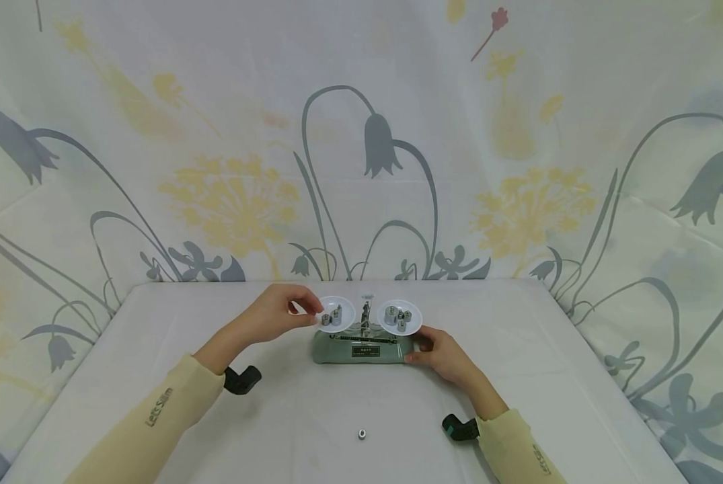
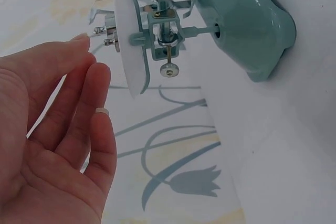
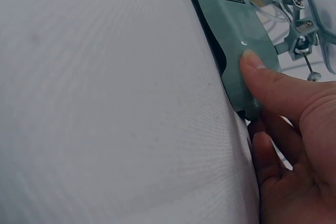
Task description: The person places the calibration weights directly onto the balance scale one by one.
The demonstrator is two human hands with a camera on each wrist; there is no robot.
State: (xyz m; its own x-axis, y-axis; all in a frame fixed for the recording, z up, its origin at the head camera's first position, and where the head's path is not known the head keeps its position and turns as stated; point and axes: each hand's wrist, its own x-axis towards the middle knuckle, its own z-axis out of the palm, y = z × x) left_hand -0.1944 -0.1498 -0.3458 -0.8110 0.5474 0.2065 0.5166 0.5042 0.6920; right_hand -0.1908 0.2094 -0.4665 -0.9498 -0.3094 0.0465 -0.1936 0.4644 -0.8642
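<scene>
A green-based balance scale (image 1: 364,351) with two white pans stands near the back of the table. My left hand (image 1: 276,312) is at the outer rim of the left pan (image 1: 346,325), its fingertips close to the metal weights (image 1: 335,315) there. In the left wrist view, the fingertips of the left hand (image 2: 68,114) come together beside the tilted-looking pan (image 2: 131,51), and no held thing shows. My right hand (image 1: 446,358) grips the right end of the base (image 3: 239,40), thumb on its front. Several weights (image 1: 391,314) stand on the right pan (image 1: 417,314).
A small metal weight (image 1: 362,434) lies alone on the white tablecloth (image 1: 313,417), toward the front. Behind the table hangs a flower-patterned cloth (image 1: 397,222). Black wrist devices (image 1: 243,381) stick out near both sleeves. An adjusting knob (image 2: 169,70) hangs by the left pan.
</scene>
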